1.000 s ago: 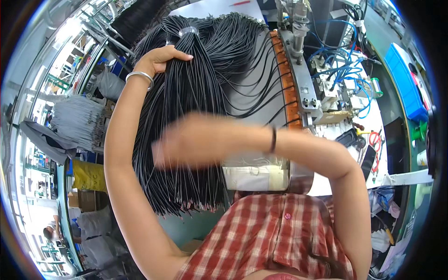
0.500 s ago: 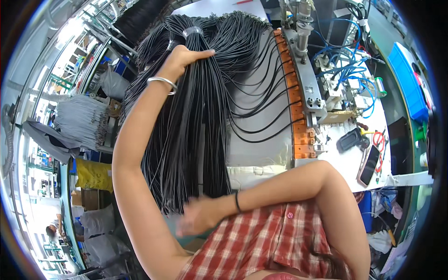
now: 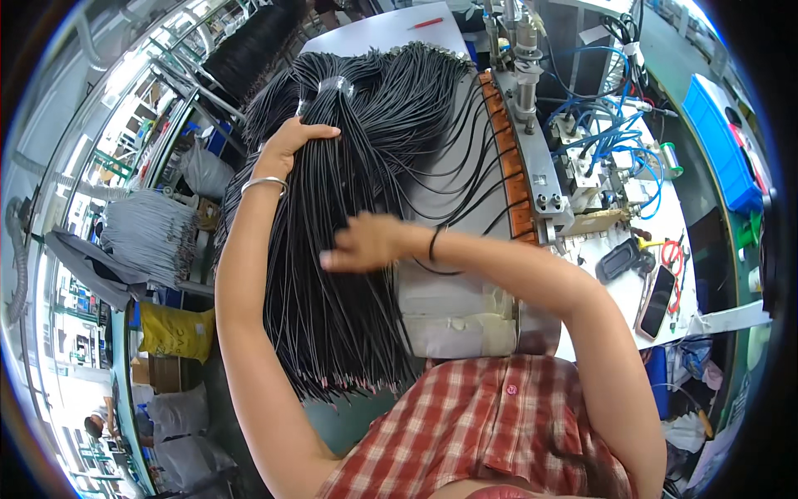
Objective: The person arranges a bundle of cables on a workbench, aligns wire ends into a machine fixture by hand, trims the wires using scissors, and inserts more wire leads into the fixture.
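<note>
A thick bundle of thin black wires [image 3: 332, 274] hangs down over the edge of a white work table [image 3: 391, 33], taped together near its top. My left hand [image 3: 291, 141], with a silver bracelet on the wrist, grips the bundle just below that taped point. My right hand [image 3: 366, 245], a black band on its wrist, lies against the middle of the hanging wires with the fingers spread and pointing left. The cut wire ends hang loose near my red checked shirt [image 3: 490, 432].
A metal machine [image 3: 532, 158] with an orange strip, blue tubes and cables stands to the right of the wires. A phone [image 3: 657, 299] and small tools lie on the bench beside it. A grey wire bundle [image 3: 145, 237] and a yellow bag [image 3: 174, 333] sit at the left.
My right hand, low near the wire ends half a second ago, has come back up to the middle of the bundle. My left hand has kept its hold near the top.
</note>
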A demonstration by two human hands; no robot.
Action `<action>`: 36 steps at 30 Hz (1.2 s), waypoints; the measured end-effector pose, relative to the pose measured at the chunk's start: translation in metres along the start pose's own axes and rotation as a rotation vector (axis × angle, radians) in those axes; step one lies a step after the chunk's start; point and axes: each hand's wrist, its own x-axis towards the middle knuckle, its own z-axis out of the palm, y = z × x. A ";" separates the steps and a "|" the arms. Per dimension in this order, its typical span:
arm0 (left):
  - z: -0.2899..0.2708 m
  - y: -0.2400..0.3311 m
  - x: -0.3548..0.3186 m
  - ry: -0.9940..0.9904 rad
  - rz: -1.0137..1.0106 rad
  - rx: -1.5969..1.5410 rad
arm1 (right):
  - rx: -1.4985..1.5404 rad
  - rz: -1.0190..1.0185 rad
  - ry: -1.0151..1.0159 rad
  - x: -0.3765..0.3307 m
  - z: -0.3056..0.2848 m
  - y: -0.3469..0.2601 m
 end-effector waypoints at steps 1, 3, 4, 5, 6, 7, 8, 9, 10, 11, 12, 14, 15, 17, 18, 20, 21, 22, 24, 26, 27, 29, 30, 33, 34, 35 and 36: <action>0.003 -0.002 0.004 0.018 -0.002 0.006 | -0.006 -0.021 -0.058 -0.015 0.015 -0.015; 0.005 -0.001 0.007 0.041 -0.014 0.011 | 0.162 -0.099 -0.257 -0.035 0.033 -0.043; 0.008 0.003 0.007 0.033 -0.031 0.026 | 0.333 -0.150 -0.401 -0.048 0.037 -0.062; 0.011 0.008 0.009 0.026 -0.047 0.040 | 0.274 -0.244 -0.275 -0.076 0.044 -0.087; 0.014 0.011 0.010 0.020 -0.061 0.059 | 0.324 -0.363 -0.274 -0.095 0.045 -0.103; 0.021 0.011 0.018 0.009 -0.058 0.061 | 0.721 -0.594 -0.513 -0.101 0.065 -0.115; 0.028 0.010 0.026 0.098 0.058 0.355 | 1.122 -0.822 -0.747 -0.101 0.085 -0.119; 0.029 0.004 0.028 0.202 0.168 0.645 | 1.122 -0.824 -0.751 -0.097 0.065 -0.119; 0.029 -0.001 0.029 0.307 0.279 0.935 | 0.959 -0.749 -0.689 -0.090 0.045 -0.114; 0.029 -0.006 0.029 0.314 0.276 0.935 | 0.797 -0.675 -0.626 -0.080 0.024 -0.104; 0.033 -0.007 0.031 0.279 0.267 0.884 | 0.631 -0.595 -0.557 -0.070 0.000 -0.090; 0.035 -0.006 0.031 0.215 0.253 0.786 | 0.534 -0.445 0.092 -0.043 -0.027 -0.052; 0.031 -0.004 0.028 0.222 0.261 0.788 | 0.483 -0.270 0.391 -0.032 -0.040 -0.030; 0.017 -0.004 0.019 0.010 0.226 0.404 | 0.354 -0.091 0.723 -0.005 -0.067 0.013; 0.013 -0.002 0.016 -0.096 0.210 0.216 | 0.251 -0.081 0.840 0.009 -0.070 0.033; 0.015 0.001 0.019 -0.117 0.214 0.171 | 0.218 -0.079 0.519 0.023 -0.055 0.060; 0.013 -0.003 0.019 -0.132 0.191 0.114 | 0.204 -0.071 0.177 0.030 -0.045 0.067; 0.010 -0.008 0.016 -0.140 0.162 0.053 | 0.209 -0.078 0.172 0.032 -0.036 0.062; 0.012 -0.002 0.010 -0.113 0.112 0.029 | 0.299 -0.096 -0.026 0.022 -0.002 0.044; 0.020 0.009 0.008 -0.081 0.028 -0.003 | 0.236 -0.103 -0.130 -0.003 0.040 0.026; 0.016 0.007 0.007 -0.074 0.017 -0.005 | 0.205 -0.111 -0.111 -0.016 0.043 0.007; 0.009 0.004 0.011 -0.069 0.004 0.003 | 0.250 -0.135 -0.193 -0.050 0.040 -0.036; 0.006 0.002 0.013 -0.069 0.000 0.005 | 0.327 -0.152 -0.292 -0.067 0.040 -0.056; 0.002 0.001 0.020 -0.054 -0.017 -0.006 | 0.356 -0.286 -0.473 -0.106 0.029 -0.093; 0.005 0.002 0.023 -0.054 -0.019 -0.007 | 0.396 -0.367 -0.609 -0.110 0.022 -0.100; 0.007 0.004 0.025 -0.061 -0.013 -0.012 | 0.392 -0.358 -0.609 -0.113 0.019 -0.102; 0.008 0.006 0.027 -0.064 0.019 -0.006 | 0.507 -0.333 -0.674 -0.116 0.017 -0.103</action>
